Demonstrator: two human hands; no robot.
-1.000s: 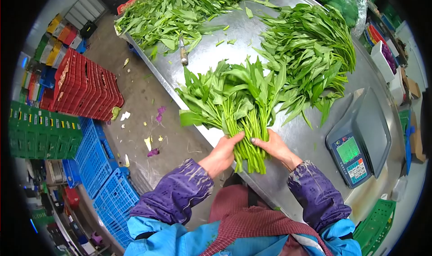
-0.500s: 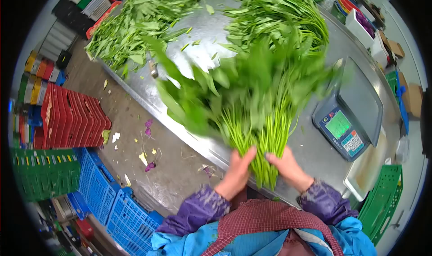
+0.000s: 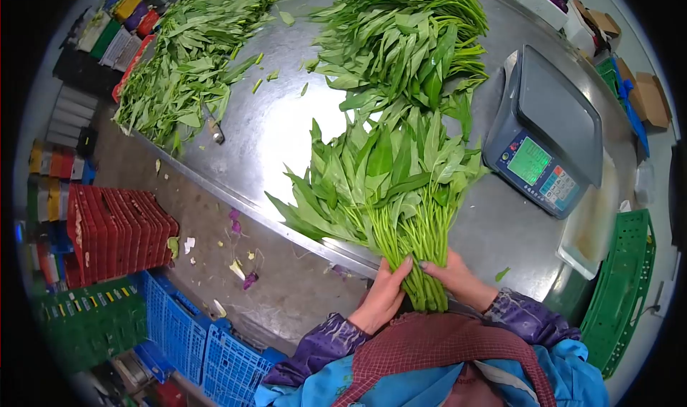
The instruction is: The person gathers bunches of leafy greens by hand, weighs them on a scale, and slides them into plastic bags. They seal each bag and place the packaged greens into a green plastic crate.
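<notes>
A bunch of long-stemmed leafy greens (image 3: 404, 185) lies with its leaves spread on the metal table (image 3: 268, 124), stem ends toward my body. Fingers of my left hand (image 3: 384, 292) wrap the stems from the left, thumb on top. On the right side my right hand (image 3: 458, 280) grips the same stems. Beyond the bunch is a larger pile of greens (image 3: 401, 35), and another leafy pile (image 3: 197, 56) lies at the far left. A knife handle (image 3: 216, 131) sticks out beside that left pile.
A digital scale (image 3: 537, 157) with a lit display stands right of the bunch. Red crates (image 3: 122, 232), a green crate (image 3: 89, 317) and blue crates (image 3: 179, 328) stand on the floor at left. Another green crate (image 3: 619, 292) is at right.
The bunch, blurred and raised before, now rests sharper and lower on the table, its leaves less widely fanned. Both hands still hold the stems. The view has shifted slightly.
</notes>
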